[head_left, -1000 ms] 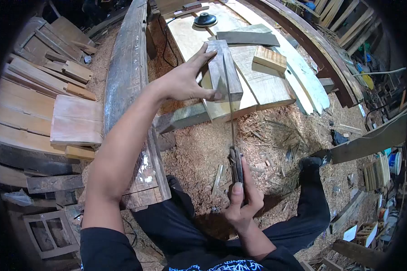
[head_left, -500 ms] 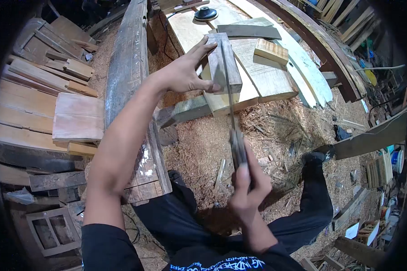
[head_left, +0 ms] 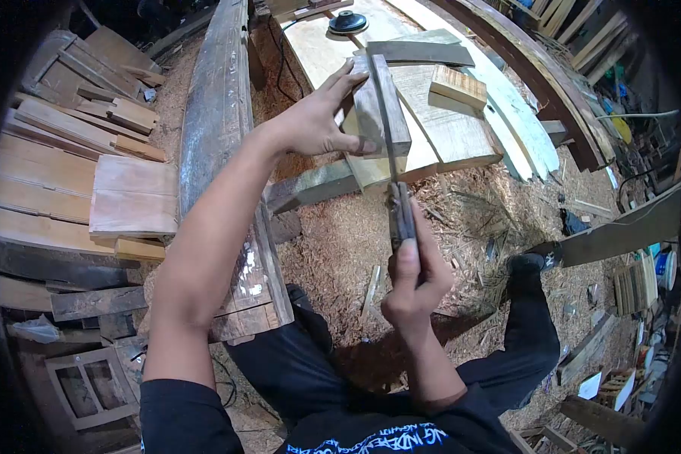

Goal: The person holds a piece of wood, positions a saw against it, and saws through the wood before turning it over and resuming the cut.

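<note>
My left hand [head_left: 314,122] presses on a rectangular wooden block [head_left: 368,110], with the fingers at its far left edge and the thumb near its closer end. In my right hand [head_left: 418,291] is the handle of a handsaw [head_left: 402,216], the thumb lying along its top. The narrow saw blade runs lengthwise over the block, pointing away from me, its far tip at the block's far end. Beneath the block are pale boards [head_left: 458,132]. A small light wood block [head_left: 458,87] rests on them to the right.
A black round disc [head_left: 348,23] sits at the back of the boards. On my left runs a long weathered beam [head_left: 213,113], with stacked planks [head_left: 49,170] beyond it. Shavings and wood scraps cover the floor [head_left: 333,257]. A curved dark beam [head_left: 533,76] stands at the right.
The right hand and saw have pushed forward, and the blade now reaches the block's far end. My left hand keeps its place on the block.
</note>
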### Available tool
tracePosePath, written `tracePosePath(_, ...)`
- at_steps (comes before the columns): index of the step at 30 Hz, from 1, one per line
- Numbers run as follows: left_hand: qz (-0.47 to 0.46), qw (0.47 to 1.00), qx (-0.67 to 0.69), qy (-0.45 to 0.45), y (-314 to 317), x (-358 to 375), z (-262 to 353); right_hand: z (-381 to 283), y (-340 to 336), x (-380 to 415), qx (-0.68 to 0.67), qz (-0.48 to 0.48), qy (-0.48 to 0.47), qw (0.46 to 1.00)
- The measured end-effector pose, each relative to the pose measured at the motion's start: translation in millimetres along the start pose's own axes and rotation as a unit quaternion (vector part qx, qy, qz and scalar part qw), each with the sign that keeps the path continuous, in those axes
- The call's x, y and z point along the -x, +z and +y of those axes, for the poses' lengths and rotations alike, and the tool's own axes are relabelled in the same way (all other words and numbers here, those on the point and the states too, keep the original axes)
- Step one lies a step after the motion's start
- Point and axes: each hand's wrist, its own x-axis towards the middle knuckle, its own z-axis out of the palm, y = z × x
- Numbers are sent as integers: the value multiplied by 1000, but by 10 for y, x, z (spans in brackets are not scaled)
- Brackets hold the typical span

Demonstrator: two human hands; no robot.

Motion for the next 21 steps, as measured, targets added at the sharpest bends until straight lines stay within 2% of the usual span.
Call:
tracePosePath(1,0,1000,-29,-2,-1,-6,1,33,33,8,-30,-2,45,999)
tracePosePath(3,0,1000,-19,2,15,-5,-30,45,-142,329,-2,-11,53,999)
tracePosePath(5,4,1000,-13,8,-21,-18,0,138,-221,596,38,8,-77,996)
tracePosePath(7,-15,997,-58,-46,-53,17,139,105,-177,479,38,8,-79,996)
tracePosePath(8,-21,997,-55,-49,-14,45,104,69,-159,454,39,15,-73,996)
tracePosePath(9,-5,999,-39,-19,2,26,26,-35,-126,257,57,-5,-10,998)
tracePosePath(11,15,999,-26,13,35,2,-51,-111,-1,-104,-7,-13,62,998)
tracePosePath(12,22,999,-10,22,53,1,-81,-68,8,-63,-9,-13,61,998)
tracePosePath(15,11,1000,4,19,46,-19,-84,110,-57,287,-16,8,24,1000)
tracePosePath(17,1,1000,-4,7,-23,-31,-10,130,-239,596,49,-7,-61,997)
tracePosePath(19,-27,997,-52,-45,-44,9,95,127,-176,496,53,4,-77,996)
tracePosePath(20,-13,997,-73,-33,-26,-1,77,102,-142,494,58,21,-81,995)
tracePosePath(21,-19,997,-73,-33,22,-24,-6,62,-76,304,29,2,-33,999)
